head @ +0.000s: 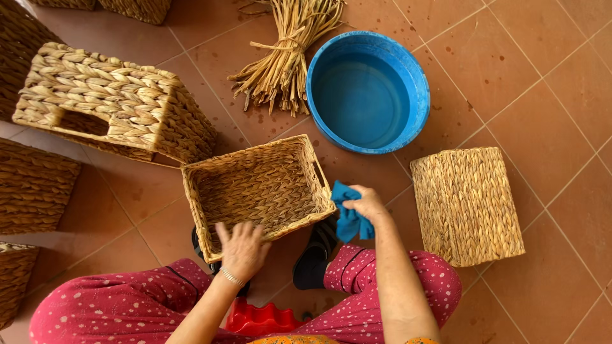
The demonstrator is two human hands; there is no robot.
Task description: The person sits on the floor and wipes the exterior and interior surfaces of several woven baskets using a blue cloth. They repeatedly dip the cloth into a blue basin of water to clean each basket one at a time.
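Left hand (242, 250) spread flat on woven basket (258, 191) rim, right hand (364, 205) clutching blue cloth (349, 220)

Left-edge baskets (29, 185) are cut off (red stool (258, 318) mostly hidden).

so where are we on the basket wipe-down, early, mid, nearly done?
Can't tell how many are finished. One tall woven basket stands apart by the right side; nothing shows whether it has been wiped. In hand: the left hand rests on the near rim of the open basket, and the right hand has its grip on a blue cloth at the basket's right edge. More baskets sit at left.
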